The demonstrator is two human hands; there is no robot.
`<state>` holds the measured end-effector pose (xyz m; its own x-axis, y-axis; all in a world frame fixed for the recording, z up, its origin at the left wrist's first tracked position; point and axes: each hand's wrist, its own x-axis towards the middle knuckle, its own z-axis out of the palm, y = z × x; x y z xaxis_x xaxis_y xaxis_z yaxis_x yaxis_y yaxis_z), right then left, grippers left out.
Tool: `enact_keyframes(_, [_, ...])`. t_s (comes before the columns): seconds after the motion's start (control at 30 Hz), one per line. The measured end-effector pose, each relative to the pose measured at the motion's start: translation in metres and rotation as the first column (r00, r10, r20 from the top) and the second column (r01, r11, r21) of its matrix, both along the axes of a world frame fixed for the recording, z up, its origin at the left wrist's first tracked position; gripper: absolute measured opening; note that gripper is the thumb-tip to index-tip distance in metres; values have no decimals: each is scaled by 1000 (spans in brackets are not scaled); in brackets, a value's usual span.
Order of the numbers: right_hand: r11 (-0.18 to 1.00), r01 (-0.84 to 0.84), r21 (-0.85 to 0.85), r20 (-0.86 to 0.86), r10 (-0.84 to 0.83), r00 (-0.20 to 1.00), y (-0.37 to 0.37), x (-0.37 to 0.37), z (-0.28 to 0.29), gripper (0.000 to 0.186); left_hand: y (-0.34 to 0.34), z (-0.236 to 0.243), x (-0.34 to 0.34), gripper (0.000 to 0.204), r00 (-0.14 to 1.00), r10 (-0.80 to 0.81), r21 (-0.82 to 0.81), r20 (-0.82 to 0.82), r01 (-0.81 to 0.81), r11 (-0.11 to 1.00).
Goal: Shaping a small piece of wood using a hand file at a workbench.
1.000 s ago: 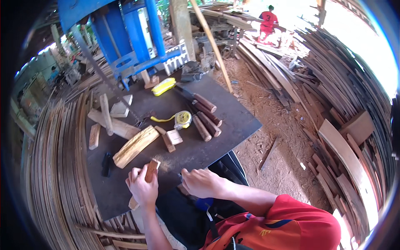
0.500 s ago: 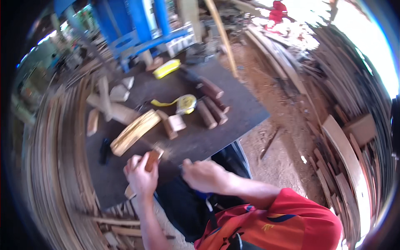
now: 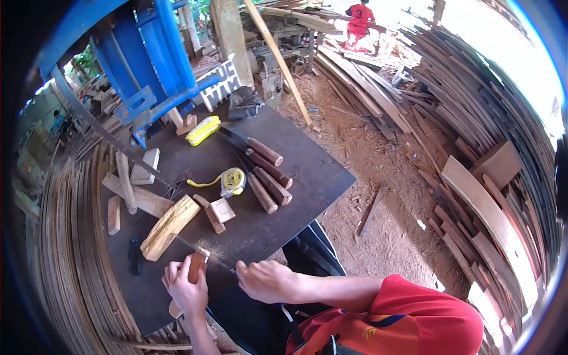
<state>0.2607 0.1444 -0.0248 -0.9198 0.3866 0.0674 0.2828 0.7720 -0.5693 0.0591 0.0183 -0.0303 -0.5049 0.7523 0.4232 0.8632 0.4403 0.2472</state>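
My left hand (image 3: 188, 289) is closed around a small reddish-brown wood block (image 3: 197, 269), whose pale cut end faces up and away. The fist of my right hand (image 3: 266, 281) grips a hand tool with a long thin metal blade (image 3: 222, 264). The blade runs leftward across the block's pale end; its handle is hidden in my fingers, and I cannot tell if it is a file or a knife. Beyond my left hand lies a rough pale wood chunk (image 3: 171, 228). A small square block (image 3: 222, 210) leans on a wood strip (image 3: 209, 214).
On the dark tabletop (image 3: 313, 177) lie a yellow tape measure (image 3: 233, 182), a yellow brush-like object (image 3: 203, 131), and several wooden-handled tools (image 3: 265, 152). A blue machine frame (image 3: 142, 59) stands at the back left. Stacked boards (image 3: 77, 236) flank the table; a person in red (image 3: 360, 21) is far off.
The whole view has shifted, so the table sits lower and further left, and sharper. Both hands keep their grips, close together. The blade across the block now shows clearly.
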Motion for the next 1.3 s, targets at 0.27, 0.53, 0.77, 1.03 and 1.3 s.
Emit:
enact_keyframes(0.27, [988,75,-132,178,-50,983,6,56,12,35,-4,-1,5,31,999,38,64,-6,-37,997])
enact_keyframes(0.53, [1000,-12,19,86,11,996,4,0,13,27,-10,-1,3,37,998,37,68,46,-40,997])
enact_keyframes(0.77, [995,84,48,136,-89,987,1,31,15,25,6,-4,26,34,998,0,91,62,-6,996])
enact_keyframes(1.03, [993,114,34,123,-118,985,10,51,22,23,15,-3,27,33,999,3,103,38,-7,995])
enact_keyframes(1.3, [993,109,40,110,-113,987,7,25,14,23,9,-6,28,34,999,50,96,19,-51,994])
